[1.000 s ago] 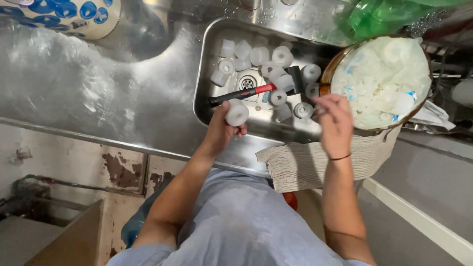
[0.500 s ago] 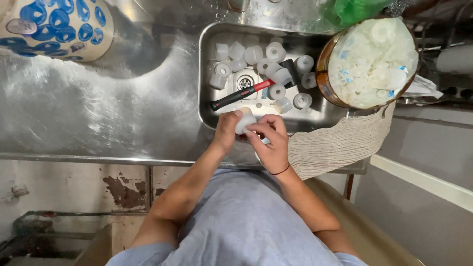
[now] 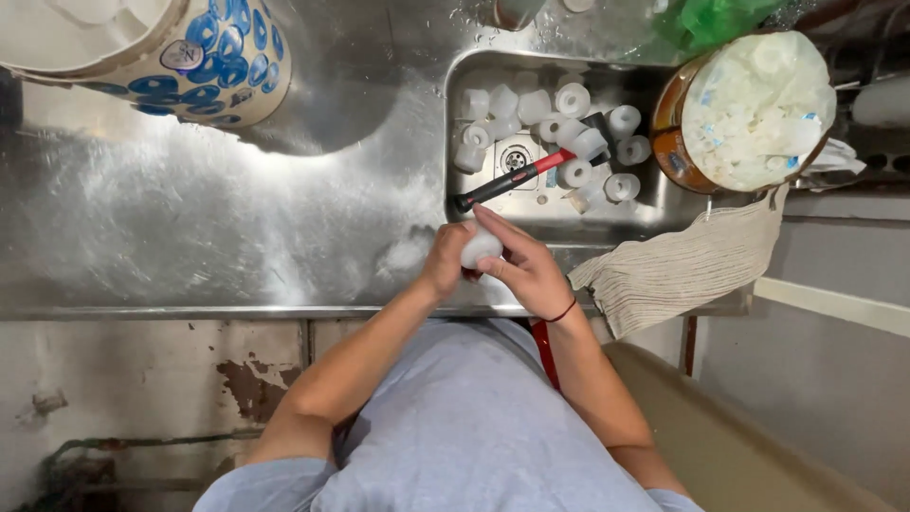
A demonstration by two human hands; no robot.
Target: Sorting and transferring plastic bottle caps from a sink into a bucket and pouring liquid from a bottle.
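Note:
My left hand (image 3: 444, 258) and my right hand (image 3: 521, 265) are together over the steel counter's front edge, both closed around one small white cylinder (image 3: 480, 248). Just beyond them lies the sink basin (image 3: 559, 213). In it are several more white cylinders (image 3: 572, 99) and a hammer with a red and black handle (image 3: 512, 179) lying across the drain. A brown bowl (image 3: 675, 152) heaped with white pieces stands at the sink's right side.
A large white pot with blue spots (image 3: 204, 71) stands at the counter's far left. A beige ribbed cloth (image 3: 678, 270) hangs over the counter edge on the right. A green plastic bag (image 3: 716, 19) lies at the far right. The wet steel counter (image 3: 190, 228) spreads left.
My right hand came back from the bowl and joined my left hand on the white cylinder. Both hands drew toward the counter's front edge.

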